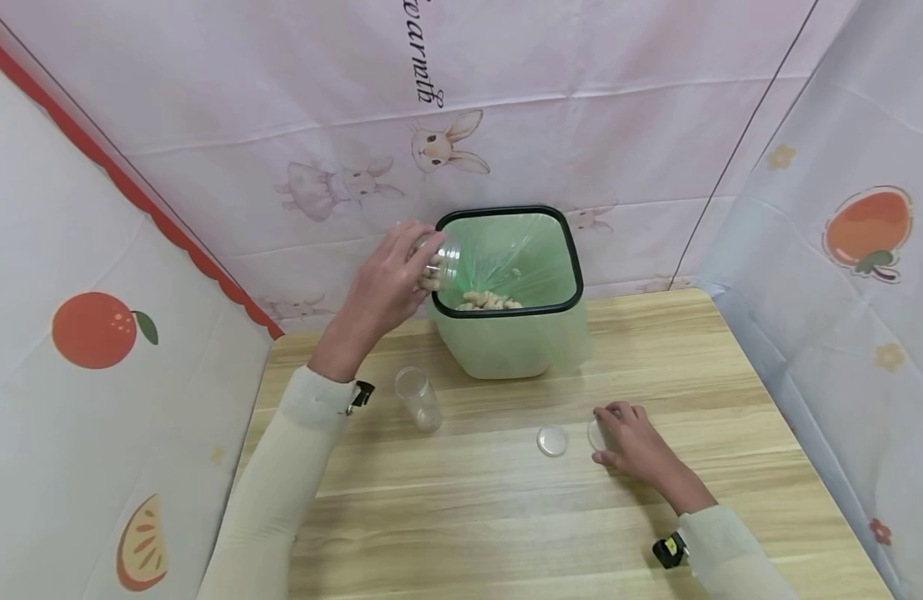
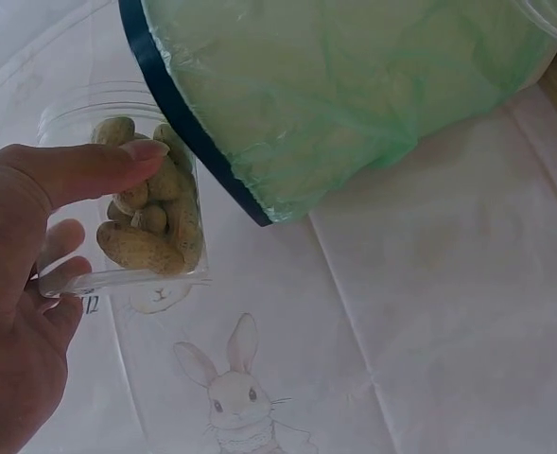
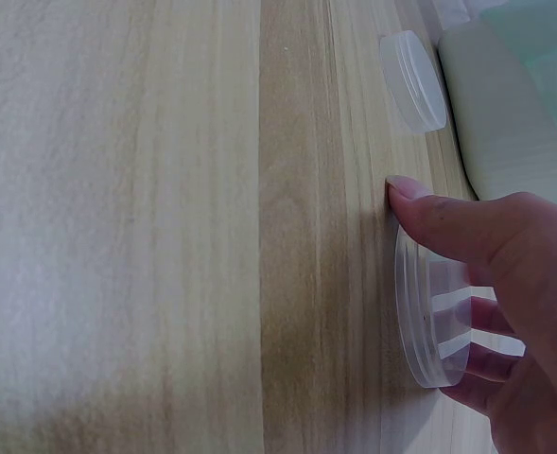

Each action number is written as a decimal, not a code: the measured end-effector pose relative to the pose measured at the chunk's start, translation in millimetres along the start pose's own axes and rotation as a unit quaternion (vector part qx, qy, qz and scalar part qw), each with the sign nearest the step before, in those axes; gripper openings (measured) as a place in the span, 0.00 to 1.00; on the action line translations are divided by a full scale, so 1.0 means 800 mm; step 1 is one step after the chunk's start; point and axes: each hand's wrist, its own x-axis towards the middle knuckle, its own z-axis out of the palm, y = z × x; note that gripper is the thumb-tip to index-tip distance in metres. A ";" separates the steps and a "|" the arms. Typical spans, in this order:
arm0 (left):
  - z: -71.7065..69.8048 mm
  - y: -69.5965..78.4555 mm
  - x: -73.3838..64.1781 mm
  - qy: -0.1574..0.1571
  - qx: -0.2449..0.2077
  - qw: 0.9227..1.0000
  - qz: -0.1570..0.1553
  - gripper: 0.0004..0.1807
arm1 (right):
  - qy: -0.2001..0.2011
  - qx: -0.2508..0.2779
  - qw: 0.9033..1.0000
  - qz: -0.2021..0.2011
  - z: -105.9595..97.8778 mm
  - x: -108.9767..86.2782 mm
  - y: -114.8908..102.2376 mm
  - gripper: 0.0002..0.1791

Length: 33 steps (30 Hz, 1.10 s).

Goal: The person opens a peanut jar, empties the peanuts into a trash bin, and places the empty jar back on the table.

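Observation:
My left hand (image 1: 392,279) grips a clear plastic jar (image 1: 448,262) tipped sideways at the left rim of the bin. Unshelled peanuts (image 2: 150,241) lie inside the jar, under the thumb in the left wrist view. The pale green bin (image 1: 510,346) has a black rim and a green plastic liner, and a heap of peanuts (image 1: 488,300) shows in it. Low on the table, my right hand (image 1: 636,442) holds a clear round lid (image 3: 418,317) by its edge, thumb on one side and fingers on the other.
A second clear jar (image 1: 415,392) stands on the wooden table (image 1: 461,517) left of the bin, something pale at its bottom. Another clear lid (image 1: 552,441) lies just left of my right hand. Printed cloth walls (image 1: 634,142) enclose the table's back and sides.

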 end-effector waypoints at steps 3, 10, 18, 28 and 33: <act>0.001 0.000 0.000 0.000 -0.003 1.000 0.001 0.39 | 0.000 -0.001 1.000 0.000 -0.002 0.000 0.000 0.43; 0.001 0.002 0.000 0.003 0.003 1.000 0.004 0.39 | -0.004 -0.001 1.000 -0.001 -0.002 0.000 0.000 0.42; -0.002 0.001 0.002 0.021 0.024 0.999 0.015 0.35 | -0.002 -0.003 1.000 -0.003 -0.002 0.000 0.001 0.42; -0.006 0.004 0.003 0.022 -0.004 1.000 0.004 0.37 | -0.003 -0.003 1.000 0.000 -0.002 0.000 0.000 0.43; -0.005 0.004 0.003 0.025 0.000 1.000 0.006 0.35 | -0.004 -0.004 1.000 0.000 -0.003 0.000 -0.001 0.42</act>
